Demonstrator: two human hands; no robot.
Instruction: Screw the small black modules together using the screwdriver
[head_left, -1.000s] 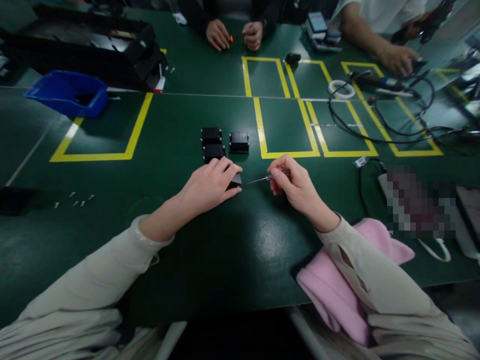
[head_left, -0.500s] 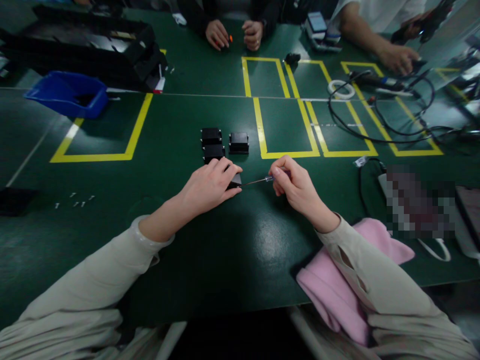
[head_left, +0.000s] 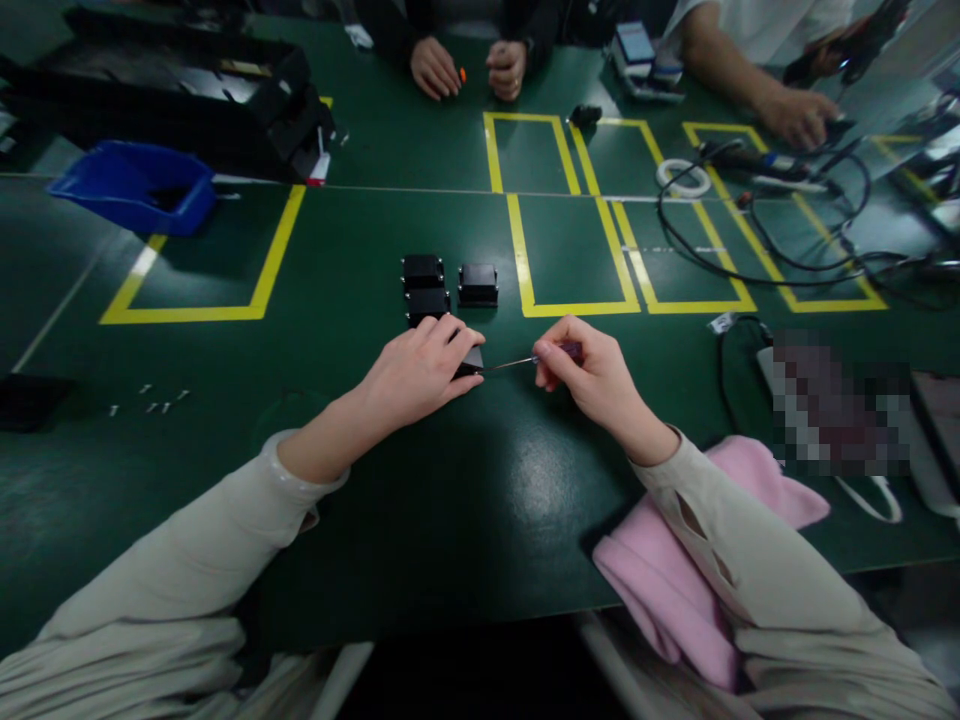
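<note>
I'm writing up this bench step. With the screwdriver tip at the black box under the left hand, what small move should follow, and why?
Probably keep twisting the small screwdriver between the right hand's fingers while the left hand presses the black box down. The thin shaft lies nearly level, its tip meeting the box's right side, and the box sits pinned on the green table.

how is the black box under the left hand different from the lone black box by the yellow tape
The box under the left hand is mostly covered by the left hand, while the lone box sits uncovered and untouched. The covered box has the tip of the screwdriver, held in the right hand, at its side; nothing meets the lone box. The covered box lies nearer the person, the lone box farther back. Both are small, black and rest on the green table.
</note>
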